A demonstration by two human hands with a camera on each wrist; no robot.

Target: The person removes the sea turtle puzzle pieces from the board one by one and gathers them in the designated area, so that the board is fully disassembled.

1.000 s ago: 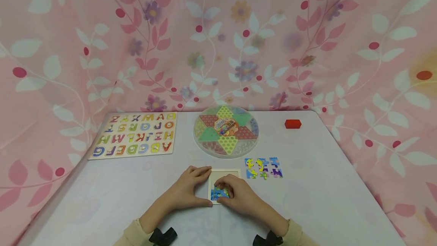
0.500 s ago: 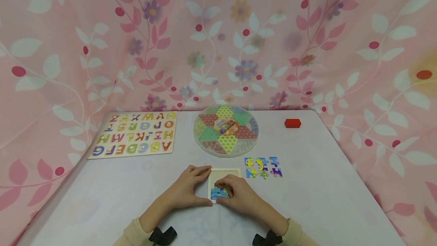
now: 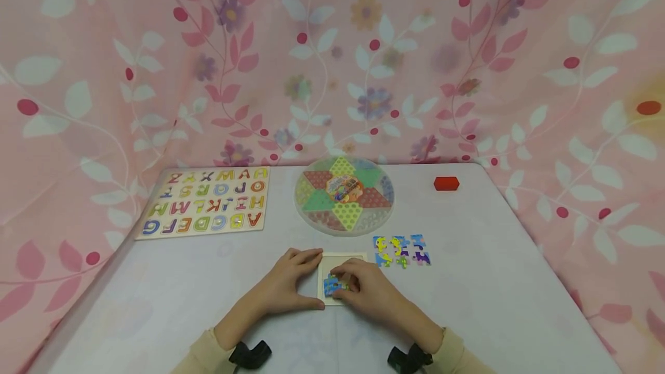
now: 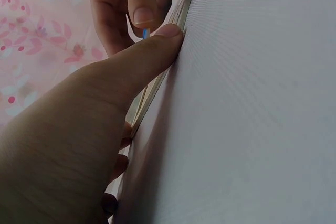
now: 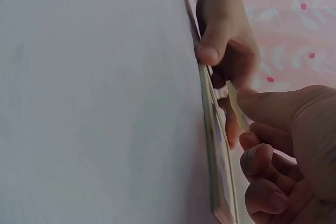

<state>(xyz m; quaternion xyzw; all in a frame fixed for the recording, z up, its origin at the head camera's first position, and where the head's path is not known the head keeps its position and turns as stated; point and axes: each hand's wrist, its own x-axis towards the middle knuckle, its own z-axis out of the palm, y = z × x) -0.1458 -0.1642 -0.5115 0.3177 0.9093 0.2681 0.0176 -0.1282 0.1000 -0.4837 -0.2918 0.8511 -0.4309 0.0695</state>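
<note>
A wooden puzzle tray (image 3: 343, 255) lies near the table's front, its base partly bare. My left hand (image 3: 283, 284) holds it at the left side, thumb at the near corner and fingertips at the far one. In the left wrist view, that thumb (image 4: 152, 51) presses the tray's edge. My right hand (image 3: 371, 290) pinches a blue puzzle piece (image 3: 332, 286) above the tray; the right wrist view shows its thin edge (image 5: 238, 106) between thumb and fingers, apart from the tray. The fingers hide part of the blue section, so how many pieces are joined cannot be told.
Several loose puzzle pieces (image 3: 400, 251) lie right of the tray. Behind stands a round Chinese checkers board (image 3: 345, 224). An alphabet board (image 3: 208, 198) lies at the back left, a red block (image 3: 446, 183) at the back right. A floral curtain (image 3: 332, 74) surrounds the table.
My right hand has raised the blue puzzle piece from the tray's near left corner, moving slightly away and to the right. The left hand keeps its hold. The head view has shifted a little.
</note>
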